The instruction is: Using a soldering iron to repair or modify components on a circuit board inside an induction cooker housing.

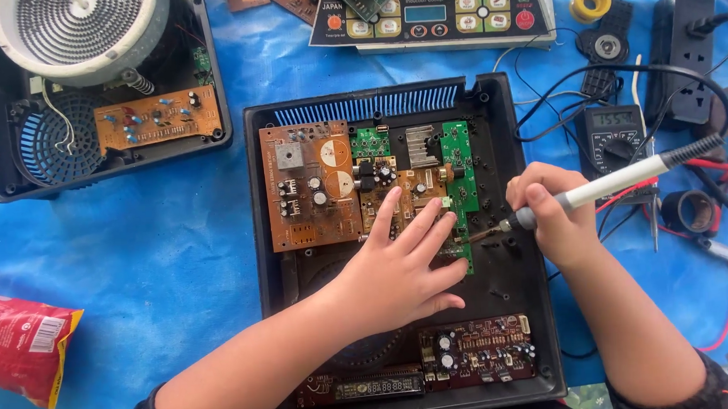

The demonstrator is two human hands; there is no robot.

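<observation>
Soldering iron (620,179) gripped, left fingers (419,226) splayed flat

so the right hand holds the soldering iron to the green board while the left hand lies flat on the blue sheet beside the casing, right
Not quite. The head view shows the left hand flat on the circuit boards inside the black casing, not on the blue sheet. The rest stands: the right hand holds the soldering iron to the green board.

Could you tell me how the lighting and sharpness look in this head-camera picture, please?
In the head view the light is soft and even, with only faint shadows under the left hand and right hand; the circuit boards and soldering iron look sharp, and the blue sheet shows no glare.
</observation>
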